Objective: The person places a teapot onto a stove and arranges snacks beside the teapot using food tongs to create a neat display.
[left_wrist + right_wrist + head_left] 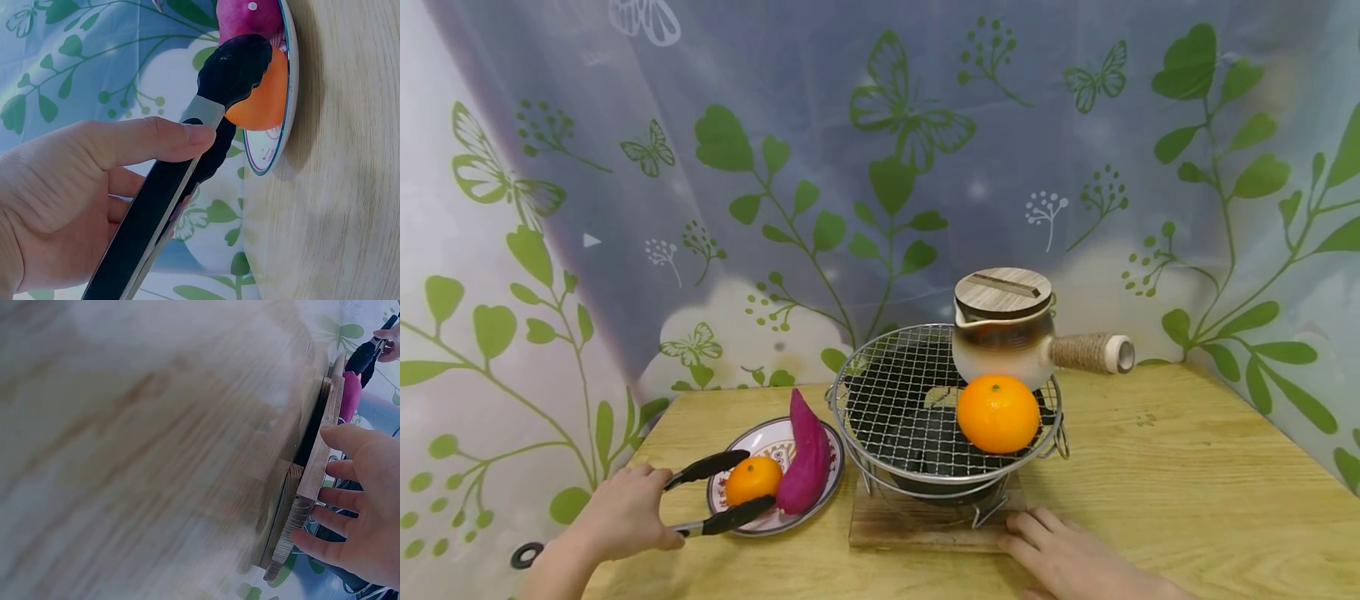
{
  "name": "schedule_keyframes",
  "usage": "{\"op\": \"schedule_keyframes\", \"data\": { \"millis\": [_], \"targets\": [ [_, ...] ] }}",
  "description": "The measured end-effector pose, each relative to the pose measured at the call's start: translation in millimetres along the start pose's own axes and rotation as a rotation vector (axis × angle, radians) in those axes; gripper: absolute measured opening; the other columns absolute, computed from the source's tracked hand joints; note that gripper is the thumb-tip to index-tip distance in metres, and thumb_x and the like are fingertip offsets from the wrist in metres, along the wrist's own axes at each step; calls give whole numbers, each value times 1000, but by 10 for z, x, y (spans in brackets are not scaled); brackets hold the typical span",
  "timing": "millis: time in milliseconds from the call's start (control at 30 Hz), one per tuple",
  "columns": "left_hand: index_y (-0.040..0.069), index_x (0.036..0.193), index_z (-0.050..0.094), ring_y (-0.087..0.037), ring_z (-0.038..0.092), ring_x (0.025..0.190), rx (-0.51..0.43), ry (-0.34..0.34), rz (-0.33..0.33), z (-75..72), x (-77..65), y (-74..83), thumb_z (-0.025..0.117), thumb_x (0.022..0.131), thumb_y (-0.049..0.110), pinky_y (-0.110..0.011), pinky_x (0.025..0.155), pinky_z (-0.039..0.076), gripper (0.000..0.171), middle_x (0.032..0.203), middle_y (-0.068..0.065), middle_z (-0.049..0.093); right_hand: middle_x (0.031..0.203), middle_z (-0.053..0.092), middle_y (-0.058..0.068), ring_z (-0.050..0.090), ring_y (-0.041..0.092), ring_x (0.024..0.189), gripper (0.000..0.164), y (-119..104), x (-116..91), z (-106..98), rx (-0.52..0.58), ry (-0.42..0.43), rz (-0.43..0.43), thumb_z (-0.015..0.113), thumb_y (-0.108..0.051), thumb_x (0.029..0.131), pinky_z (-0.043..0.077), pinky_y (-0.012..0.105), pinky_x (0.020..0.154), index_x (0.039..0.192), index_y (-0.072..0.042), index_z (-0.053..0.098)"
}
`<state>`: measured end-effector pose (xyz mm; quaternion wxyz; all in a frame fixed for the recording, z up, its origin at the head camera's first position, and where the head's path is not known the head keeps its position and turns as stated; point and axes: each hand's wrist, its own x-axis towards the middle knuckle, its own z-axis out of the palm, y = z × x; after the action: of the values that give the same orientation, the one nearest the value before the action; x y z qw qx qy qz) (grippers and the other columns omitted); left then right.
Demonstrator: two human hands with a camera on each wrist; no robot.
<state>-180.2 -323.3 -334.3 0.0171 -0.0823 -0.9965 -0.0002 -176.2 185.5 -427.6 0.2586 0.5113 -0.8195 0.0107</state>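
Observation:
My left hand (625, 512) grips black-and-silver tongs (140, 231), thumb along one arm in the left wrist view. Their black tips stand apart on either side of a small orange (754, 481); whether they touch it I cannot tell. That orange lies on a patterned plate (767, 435) beside a purple sweet potato (808, 458). My right hand (1067, 550) rests its extended fingers on the front right corner of a wooden board (917, 533) and holds nothing. On the board stands a round grill with a wire mesh (895, 400).
A larger orange (997, 414) sits at the mesh's front right. Behind it stands a brown-and-cream pot (1000, 358) with a wooden lid (1000, 287) and a rope-wrapped handle (1078, 352) pointing right. A leaf-print curtain (805, 100) hangs behind the wooden table (1187, 467).

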Motion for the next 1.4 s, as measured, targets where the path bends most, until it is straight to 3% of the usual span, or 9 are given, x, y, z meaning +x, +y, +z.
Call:
{"op": "schedule_keyframes", "data": {
  "millis": [200, 433, 900, 1400],
  "targets": [
    [-5, 102, 60, -37, 55, 87, 24, 4, 2, 5, -7, 30, 84, 50, 45, -54, 74, 46, 76, 95, -17, 58, 106, 52, 5, 47, 19, 90, 50, 5, -9, 18, -19, 39, -12, 73, -40, 71, 49, 30, 66, 109, -13, 58],
    [-1, 94, 60, -34, 54, 81, 45, 68, 24, 48, -14, 80, 85, 47, 45, -52, 70, 45, 69, 89, -14, 57, 107, 52, 4, 47, 19, 91, 49, 13, -13, 14, -24, 33, -10, 72, -40, 72, 49, 31, 65, 110, -13, 58],
    [3, 91, 61, -24, 50, 70, 55, 62, 34, 26, -6, 112, 83, 50, 43, -45, 63, 43, 61, 79, -5, 52, 106, 51, 5, 47, 20, 90, 47, 6, -19, 21, -6, 13, -11, 71, -40, 74, 48, 28, 62, 110, -13, 57],
    [-6, 101, 60, -32, 55, 81, -11, 77, 23, -5, -10, 66, 82, 53, 42, -48, 70, 47, 72, 91, -14, 58, 107, 51, 5, 47, 20, 90, 49, 4, -19, 15, -9, 7, -11, 71, -39, 73, 48, 29, 64, 111, -12, 57]
  ]
}}
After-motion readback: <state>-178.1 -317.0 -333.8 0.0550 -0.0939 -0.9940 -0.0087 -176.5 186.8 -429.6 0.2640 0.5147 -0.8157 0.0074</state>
